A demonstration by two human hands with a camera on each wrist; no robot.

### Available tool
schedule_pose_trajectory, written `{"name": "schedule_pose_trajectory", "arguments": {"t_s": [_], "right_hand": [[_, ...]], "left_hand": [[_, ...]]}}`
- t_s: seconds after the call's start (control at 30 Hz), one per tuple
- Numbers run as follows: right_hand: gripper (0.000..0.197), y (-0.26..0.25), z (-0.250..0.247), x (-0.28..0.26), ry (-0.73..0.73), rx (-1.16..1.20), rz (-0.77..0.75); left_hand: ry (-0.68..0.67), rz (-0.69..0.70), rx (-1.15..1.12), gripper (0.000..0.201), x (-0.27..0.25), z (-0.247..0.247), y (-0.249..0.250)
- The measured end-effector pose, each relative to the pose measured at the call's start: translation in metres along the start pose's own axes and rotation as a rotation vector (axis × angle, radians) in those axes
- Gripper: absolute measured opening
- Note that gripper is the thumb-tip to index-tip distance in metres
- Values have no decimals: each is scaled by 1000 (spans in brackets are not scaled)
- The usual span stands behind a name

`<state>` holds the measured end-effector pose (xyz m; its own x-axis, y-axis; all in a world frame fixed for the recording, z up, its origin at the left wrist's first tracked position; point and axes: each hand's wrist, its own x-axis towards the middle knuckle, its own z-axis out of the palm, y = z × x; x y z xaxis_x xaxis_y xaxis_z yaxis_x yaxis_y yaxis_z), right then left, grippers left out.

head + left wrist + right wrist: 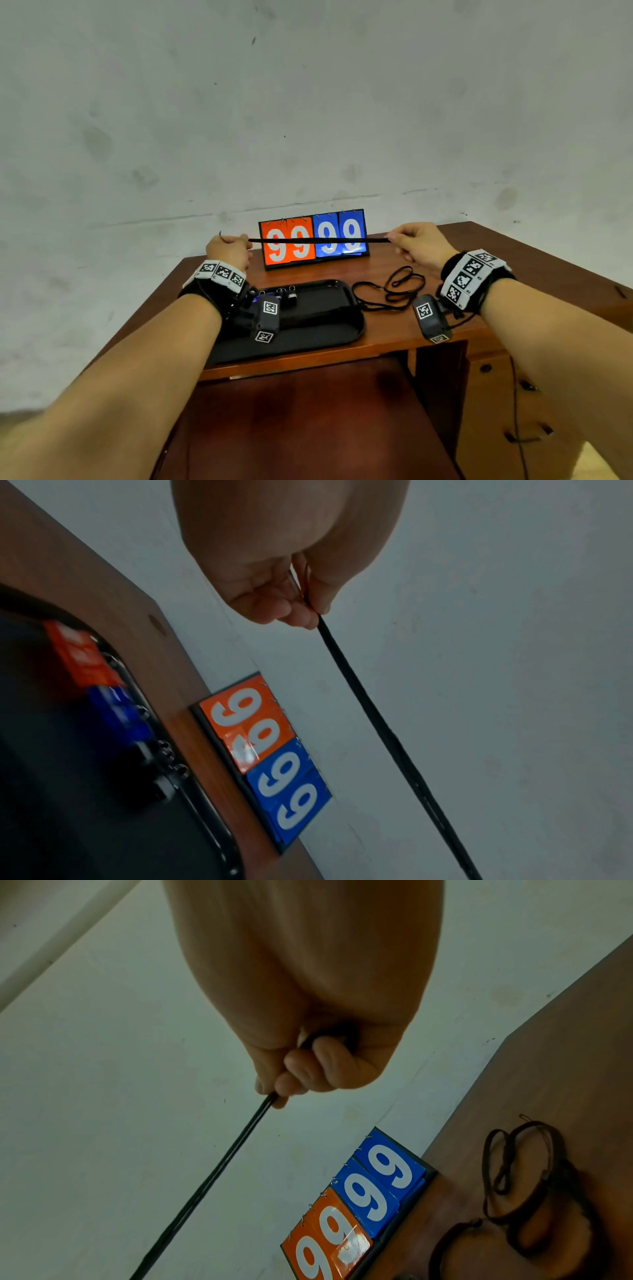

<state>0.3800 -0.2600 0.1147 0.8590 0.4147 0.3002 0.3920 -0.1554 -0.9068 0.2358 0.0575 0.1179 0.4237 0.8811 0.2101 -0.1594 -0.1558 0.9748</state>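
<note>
In the head view, your two hands stretch the black cord [318, 241] straight and level in the air, above the far part of the worktop [394, 332]. It hangs just in front of the flip scoreboard [349, 219], which stands near the far edge, close to the wall [308, 102]. There is open air to both sides of your hands. Below your left wrist lies the black tray [325, 329] with small padlocks [287, 294] at its far rim. The loose cords [390, 291] lie just beside the tray, near your right wrist. Your left hand [228, 250] is clenched round one end of the cord, and your right hand [416, 245] pinches the other end.

In the left wrist view, your left hand [274, 569] has curled fingers that pinch the black cord [377, 721]. The cord runs away in front of the wall. The flip scoreboard [267, 745] and the black tray [85, 804] are below, apart from it.

In the right wrist view, your right hand [318, 1015] is a fist round the black cord [212, 1177]. Two strands come out side by side at the fingertips. The loose cords [524, 1177] lie on the worktop [565, 1069], well apart from the hand, beside the flip scoreboard [359, 1199].
</note>
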Motion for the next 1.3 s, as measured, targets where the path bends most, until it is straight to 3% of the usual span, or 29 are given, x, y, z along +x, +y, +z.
{"name": "schedule_pose_trajectory", "arguments": {"t_s": [0.2,0.73,0.97,1.17,1.3], "right_hand": [[11,-7,26,-14,-29,-11,11],[7,26,81,-15,-105,-108,173],[9,42,92,-11,-95,-61,219],[11,56,98,-12,-152,-212,205],[12,65,101,-13,-199,-356,180]], "left_hand": [[62,-46,52,18,13,-68,-15],[-148,-155,184,16,29,-146,-71],[-207,-116,335,15,33,-152,-85],[-253,-22,542,6,32,-155,-94],[-288,52,676,10,33,-155,-93]]}}
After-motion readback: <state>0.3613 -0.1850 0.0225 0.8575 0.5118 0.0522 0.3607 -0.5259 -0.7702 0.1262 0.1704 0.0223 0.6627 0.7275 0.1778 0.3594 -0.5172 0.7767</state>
